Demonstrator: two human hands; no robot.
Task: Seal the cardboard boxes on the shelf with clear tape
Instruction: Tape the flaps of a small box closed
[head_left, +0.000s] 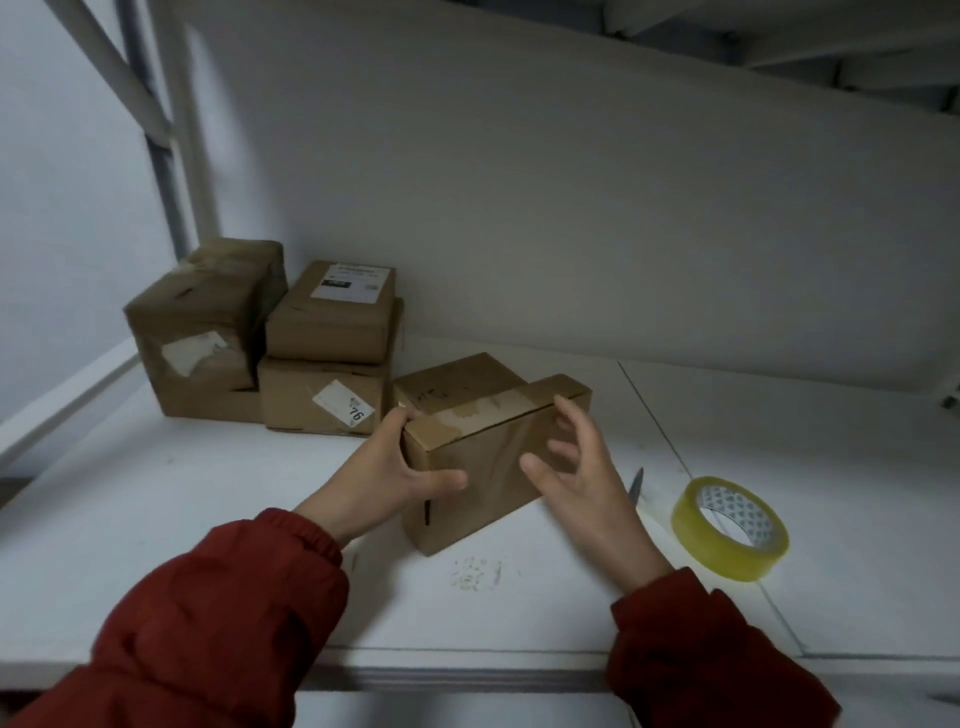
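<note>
In the back left corner of the shelf (208, 519), a stack of boxes (291, 353) is sitting against the wall. The left hand (384, 473) is gripping the left end of a cardboard box (483, 457) that is standing near the middle of the shelf. Its thumb is lying across the front face and its fingers are curling over the top left corner. A second box (457, 379) is sitting just behind. The right hand (576, 483) is hovering at the box's right front with its fingers spread apart; whether they are touching cannot be told. A blade (636, 486) is peeking out beside it. Toward the right front edge, a roll of clear tape (717, 553) is lying flat.
</note>
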